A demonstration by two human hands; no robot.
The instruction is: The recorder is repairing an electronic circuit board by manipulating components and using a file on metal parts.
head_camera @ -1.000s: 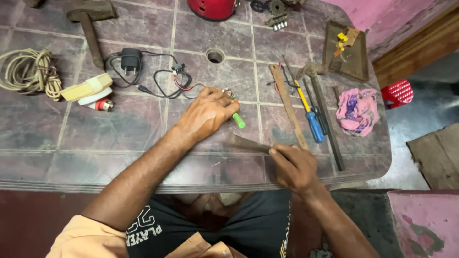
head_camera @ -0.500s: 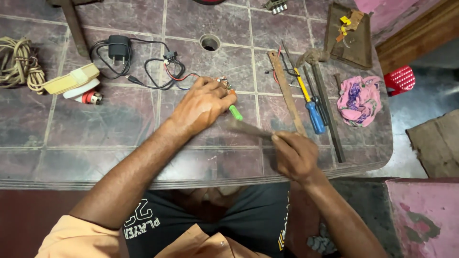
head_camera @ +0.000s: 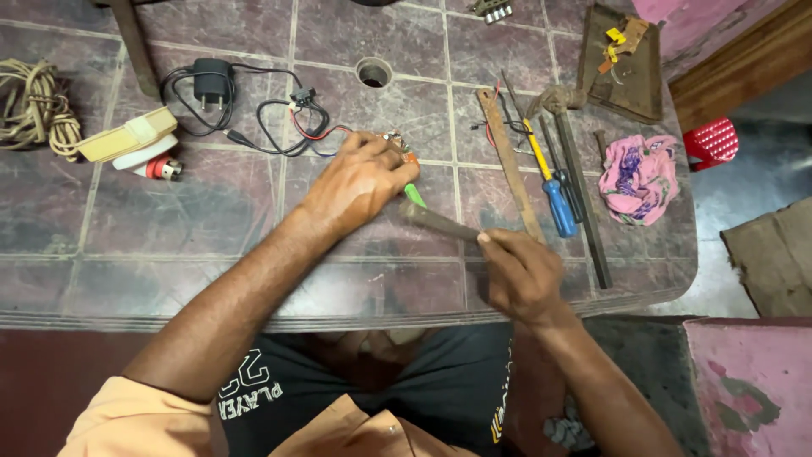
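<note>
Under my left hand [head_camera: 359, 182] sits a small circuit board [head_camera: 397, 148], fingers closed pinching it on the worktop [head_camera: 127, 245]; right hand [head_camera: 520, 275] grips a flat metal tool [head_camera: 440, 222], tip touching a green piece [head_camera: 414, 195] just beside the left hand.

Bare tabletop [head_camera: 169, 228] lies open left of the left hand [head_camera: 359, 182]. Rightward, a file [head_camera: 507, 161], screwdriver [head_camera: 550, 190] and pink cloth [head_camera: 639, 178] crowd the way; tangled black cable [head_camera: 262, 110] blocks behind.

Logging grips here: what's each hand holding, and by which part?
Right hand grips a flat metal tool by its near end. Left hand covers a small green-tipped part; grip hidden.
</note>
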